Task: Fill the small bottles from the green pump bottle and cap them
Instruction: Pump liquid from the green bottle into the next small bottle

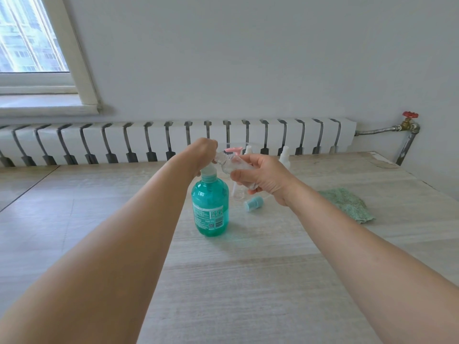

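Forearms reach from the near edge over a pale wood-grain surface [248,281]. At centre stands the green pump bottle [210,207], upright. The left hand [202,152] sits on its white pump head, fingers curled down over it. The right hand [263,178] grips a small clear bottle [229,163], tilted with its open mouth touching the pump's spout. Just right of the green bottle lies a teal cap [253,203] on its side; farther right, a green cloth [347,203]. Beyond the hands stand a pink-topped pump bottle [234,150] and a white spray bottle [285,155], before the radiator [173,140].
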The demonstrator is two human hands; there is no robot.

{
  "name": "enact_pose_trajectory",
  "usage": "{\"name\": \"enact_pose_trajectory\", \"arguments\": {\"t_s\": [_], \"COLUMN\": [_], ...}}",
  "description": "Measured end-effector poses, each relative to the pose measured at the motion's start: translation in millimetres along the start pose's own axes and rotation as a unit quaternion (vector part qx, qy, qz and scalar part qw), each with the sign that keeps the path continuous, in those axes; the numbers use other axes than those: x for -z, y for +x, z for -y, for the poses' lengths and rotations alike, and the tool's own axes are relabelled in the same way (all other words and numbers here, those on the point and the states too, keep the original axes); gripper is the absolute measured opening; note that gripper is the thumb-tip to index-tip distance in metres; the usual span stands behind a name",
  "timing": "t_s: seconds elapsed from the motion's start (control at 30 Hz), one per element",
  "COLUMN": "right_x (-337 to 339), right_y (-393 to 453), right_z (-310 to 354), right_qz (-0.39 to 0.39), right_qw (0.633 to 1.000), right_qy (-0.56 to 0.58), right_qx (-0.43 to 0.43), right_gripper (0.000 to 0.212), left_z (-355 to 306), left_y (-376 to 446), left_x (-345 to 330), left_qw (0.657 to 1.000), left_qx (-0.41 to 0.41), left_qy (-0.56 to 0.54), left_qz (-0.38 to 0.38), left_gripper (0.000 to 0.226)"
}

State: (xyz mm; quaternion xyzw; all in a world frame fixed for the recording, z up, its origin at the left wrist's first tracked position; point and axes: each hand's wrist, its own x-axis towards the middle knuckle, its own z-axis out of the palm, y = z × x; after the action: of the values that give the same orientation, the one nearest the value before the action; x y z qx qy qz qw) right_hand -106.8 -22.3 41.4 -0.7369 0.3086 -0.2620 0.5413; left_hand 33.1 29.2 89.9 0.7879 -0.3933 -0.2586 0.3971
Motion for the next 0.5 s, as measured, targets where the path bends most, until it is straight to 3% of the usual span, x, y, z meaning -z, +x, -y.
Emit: {"name": "enact_pose_trajectory", "arguments": {"t_s": [0.37,0.5], "right_x": [-0.8,-0.5], "right_y": [5.9,4.8], "right_z": [-10.2,-9.3], "right_qz": [0.015,0.013], "right_qw": [1.000,1.000], "right_qy": [0.008,-0.003], "right_qx": [-0.008,-0.005], "right_gripper": [0.051,0.054], "left_z": [12.4,12.2], "left_y": [7.5,7.5], "left_x": [-10.1,-9.0], "left_qw": [1.000,1.000], "left_qx": [0.018,0.021], "left_qy": [0.020,0.010], "left_qz": [0.005,-0.001], "left_gripper": [0.039,0.013]}}
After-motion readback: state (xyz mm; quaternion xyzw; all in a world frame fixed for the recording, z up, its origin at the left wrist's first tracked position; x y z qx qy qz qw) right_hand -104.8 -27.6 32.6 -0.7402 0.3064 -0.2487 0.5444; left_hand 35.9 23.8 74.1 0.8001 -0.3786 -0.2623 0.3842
